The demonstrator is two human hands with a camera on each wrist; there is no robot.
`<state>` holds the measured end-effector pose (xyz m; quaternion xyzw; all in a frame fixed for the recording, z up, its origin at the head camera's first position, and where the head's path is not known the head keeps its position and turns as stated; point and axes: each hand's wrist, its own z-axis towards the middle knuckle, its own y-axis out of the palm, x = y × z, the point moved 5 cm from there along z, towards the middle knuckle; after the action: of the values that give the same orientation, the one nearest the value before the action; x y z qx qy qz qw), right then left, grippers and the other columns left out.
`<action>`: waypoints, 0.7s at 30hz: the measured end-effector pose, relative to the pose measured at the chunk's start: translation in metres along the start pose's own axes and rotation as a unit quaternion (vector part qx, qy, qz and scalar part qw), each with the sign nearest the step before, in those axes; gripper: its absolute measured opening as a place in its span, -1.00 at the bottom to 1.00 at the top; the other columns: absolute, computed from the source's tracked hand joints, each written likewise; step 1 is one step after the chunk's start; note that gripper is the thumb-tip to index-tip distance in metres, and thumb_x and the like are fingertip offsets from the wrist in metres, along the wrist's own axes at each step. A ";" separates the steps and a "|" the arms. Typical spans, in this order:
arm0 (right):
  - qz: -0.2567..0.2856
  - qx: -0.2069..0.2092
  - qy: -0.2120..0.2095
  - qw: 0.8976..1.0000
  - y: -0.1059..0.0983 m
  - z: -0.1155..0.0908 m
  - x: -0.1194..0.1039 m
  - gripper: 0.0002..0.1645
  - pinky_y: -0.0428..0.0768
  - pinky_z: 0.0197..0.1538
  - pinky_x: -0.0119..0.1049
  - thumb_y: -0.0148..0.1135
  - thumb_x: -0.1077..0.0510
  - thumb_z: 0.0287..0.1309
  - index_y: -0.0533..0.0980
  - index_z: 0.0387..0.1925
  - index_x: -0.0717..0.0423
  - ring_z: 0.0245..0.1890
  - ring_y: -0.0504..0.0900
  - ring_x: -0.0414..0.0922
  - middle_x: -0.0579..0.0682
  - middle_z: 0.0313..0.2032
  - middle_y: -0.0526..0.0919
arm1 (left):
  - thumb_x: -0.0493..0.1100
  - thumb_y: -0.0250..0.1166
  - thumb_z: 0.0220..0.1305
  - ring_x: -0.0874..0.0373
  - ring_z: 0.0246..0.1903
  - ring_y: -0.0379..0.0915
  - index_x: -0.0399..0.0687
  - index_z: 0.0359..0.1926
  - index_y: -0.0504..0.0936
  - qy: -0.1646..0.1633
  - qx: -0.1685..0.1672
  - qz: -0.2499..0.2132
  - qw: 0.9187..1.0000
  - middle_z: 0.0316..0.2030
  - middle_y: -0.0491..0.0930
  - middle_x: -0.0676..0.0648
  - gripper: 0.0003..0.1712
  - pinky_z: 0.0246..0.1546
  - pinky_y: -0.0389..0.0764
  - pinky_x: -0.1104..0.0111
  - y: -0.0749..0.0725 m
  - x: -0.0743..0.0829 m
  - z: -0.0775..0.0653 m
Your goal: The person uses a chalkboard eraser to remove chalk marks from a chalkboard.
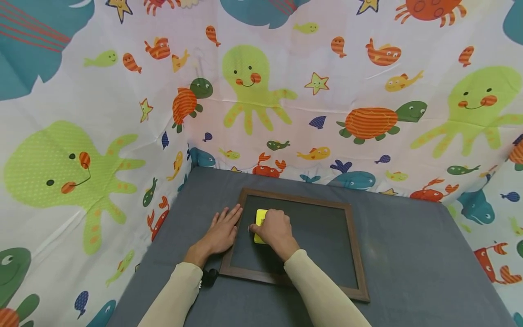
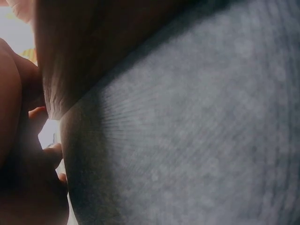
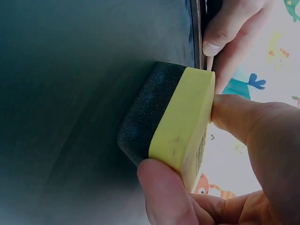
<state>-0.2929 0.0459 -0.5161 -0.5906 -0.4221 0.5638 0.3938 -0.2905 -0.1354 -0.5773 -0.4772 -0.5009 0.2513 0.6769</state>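
The right hand [image 1: 278, 230] grips a yellow-backed chalkboard eraser [image 1: 259, 227], thumb and fingers curled about its yellow body; the eraser sticks out to the left of the knuckles, over the left part of a chalkboard [image 1: 316, 238]. Seen from the right wrist, the eraser's thick black pad [image 3: 150, 105] faces the dark writing surface below the hand, and small dark print marks the yellow back, partly hidden by the hand. To the left of the right hand and near it, the left hand [image 1: 222, 232] lies with its fingers extended, fingertips at the left side of the brown wooden frame [image 1: 356, 254]. Most of the board spreads to the right of the right hand. Under both hands and the board lies a grey cloth [image 1: 412, 254]. Beyond the hands hangs a white curtain printed with sea animals, among them a green octopus [image 1: 247, 68] and an orange-shelled turtle [image 1: 370, 122]. Pale sleeves [image 1: 177, 290] cover both forearms behind the hands.
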 end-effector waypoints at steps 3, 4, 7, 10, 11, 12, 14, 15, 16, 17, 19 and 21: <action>0.003 -0.003 0.007 1.000 -0.002 -0.001 0.008 -0.24 0.65 -0.35 -0.14 0.47 -0.39 -0.06 0.60 -0.21 0.23 -0.49 0.54 -0.06 0.02 -0.48 0.55 | -0.15 -0.01 0.54 -0.24 0.56 -0.17 0.02 0.60 0.02 0.006 -0.007 -0.002 1.000 0.61 -0.08 0.01 -0.30 0.46 -0.13 -0.27 0.001 0.001 0.001; 0.004 -0.006 0.008 1.000 -0.003 -0.002 0.011 -0.25 0.65 -0.34 -0.14 0.47 -0.38 -0.06 0.60 -0.21 0.22 -0.49 0.54 -0.06 0.02 -0.48 0.55 | -0.15 -0.02 0.55 -0.24 0.56 -0.18 0.02 0.60 0.02 0.007 -0.010 -0.002 1.000 0.61 -0.08 0.01 -0.30 0.46 -0.13 -0.27 0.001 0.001 0.002; 0.002 -0.008 0.015 1.000 -0.007 -0.002 0.023 -0.27 0.65 -0.32 -0.14 0.46 -0.37 -0.05 0.59 -0.21 0.20 -0.47 0.54 -0.06 0.01 -0.47 0.55 | -0.15 -0.03 0.55 -0.24 0.56 -0.19 0.03 0.61 0.00 0.007 -0.015 -0.004 1.000 0.61 -0.10 0.01 -0.30 0.46 -0.14 -0.27 0.001 0.001 0.002; 0.005 -0.011 0.021 1.000 -0.012 -0.002 0.036 -0.30 0.62 -0.33 -0.13 0.45 -0.36 -0.04 0.58 -0.25 0.19 -0.47 0.53 -0.04 0.02 -0.48 0.54 | -0.16 -0.03 0.54 -0.24 0.57 -0.20 0.03 0.61 0.00 0.004 -0.016 -0.011 1.000 0.61 -0.10 0.01 -0.30 0.46 -0.15 -0.28 -0.001 0.000 0.002; 0.003 -0.012 0.023 1.000 -0.014 -0.002 0.041 -0.31 0.61 -0.33 -0.14 0.45 -0.36 -0.03 0.57 -0.25 0.19 -0.47 0.53 -0.04 0.02 -0.48 0.54 | -0.16 -0.03 0.54 -0.24 0.57 -0.21 0.03 0.61 0.00 0.002 -0.016 -0.013 1.000 0.61 -0.10 0.01 -0.29 0.46 -0.16 -0.28 -0.001 0.000 0.002; 0.006 -0.013 0.027 1.000 -0.016 -0.003 0.046 -0.31 0.60 -0.34 -0.14 0.45 -0.36 -0.03 0.57 -0.26 0.18 -0.46 0.53 -0.03 0.02 -0.48 0.54 | -0.16 -0.03 0.53 -0.24 0.57 -0.21 0.03 0.61 0.00 0.001 -0.015 -0.016 1.000 0.61 -0.11 0.02 -0.29 0.46 -0.16 -0.28 -0.002 0.000 0.002; 0.008 -0.013 0.035 0.999 -0.020 -0.005 0.056 -0.31 0.57 -0.35 -0.15 0.44 -0.36 -0.03 0.57 -0.26 0.18 -0.45 0.52 -0.03 0.03 -0.47 0.54 | -0.16 -0.03 0.53 -0.24 0.57 -0.21 0.02 0.61 0.00 0.002 -0.016 -0.016 1.000 0.61 -0.11 0.01 -0.29 0.46 -0.16 -0.28 -0.002 0.001 0.002; 0.008 -0.013 0.040 0.999 -0.022 -0.006 0.062 -0.31 0.57 -0.35 -0.15 0.44 -0.36 -0.03 0.56 -0.25 0.18 -0.45 0.52 -0.03 0.03 -0.47 0.54 | -0.16 -0.03 0.53 -0.24 0.57 -0.21 0.02 0.61 -0.01 0.003 -0.016 -0.014 1.000 0.61 -0.11 0.01 -0.29 0.46 -0.16 -0.28 -0.003 0.001 0.002; 0.009 -0.011 0.044 0.999 -0.024 -0.007 0.067 -0.30 0.56 -0.36 -0.16 0.44 -0.36 -0.03 0.56 -0.25 0.19 -0.45 0.52 -0.03 0.04 -0.47 0.54 | -0.16 -0.03 0.53 -0.24 0.57 -0.21 0.02 0.61 -0.01 0.004 -0.016 -0.014 1.000 0.61 -0.11 0.01 -0.29 0.46 -0.16 -0.28 -0.003 0.001 0.002; 0.009 -0.010 0.048 0.999 -0.025 -0.008 0.073 -0.29 0.56 -0.37 -0.16 0.44 -0.37 -0.03 0.56 -0.24 0.20 -0.45 0.52 -0.03 0.04 -0.47 0.54 | -0.16 -0.03 0.53 -0.24 0.57 -0.21 0.02 0.61 0.00 0.006 -0.017 -0.013 1.000 0.61 -0.11 0.01 -0.29 0.46 -0.15 -0.28 -0.003 0.001 0.002; 0.008 -0.008 0.056 0.998 -0.029 -0.010 0.083 -0.27 0.56 -0.39 -0.17 0.43 -0.37 -0.04 0.56 -0.23 0.21 -0.45 0.52 -0.03 0.05 -0.46 0.54 | -0.16 -0.03 0.53 -0.25 0.56 -0.21 0.01 0.61 0.00 0.008 -0.017 -0.011 1.000 0.61 -0.10 0.00 -0.29 0.45 -0.15 -0.29 -0.002 0.001 0.003; 0.008 -0.007 0.064 0.998 -0.031 -0.013 0.092 -0.25 0.57 -0.41 -0.18 0.44 -0.37 -0.04 0.56 -0.21 0.23 -0.46 0.52 -0.03 0.06 -0.45 0.55 | -0.15 -0.03 0.54 -0.25 0.57 -0.21 0.01 0.61 0.00 0.007 -0.020 -0.011 1.000 0.61 -0.11 0.00 -0.29 0.45 -0.15 -0.29 -0.001 0.000 0.002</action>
<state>-0.2811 0.1435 -0.5170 -0.6316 -0.3954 0.5250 0.4112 -0.2924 -0.1348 -0.5760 -0.4870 -0.5063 0.2298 0.6736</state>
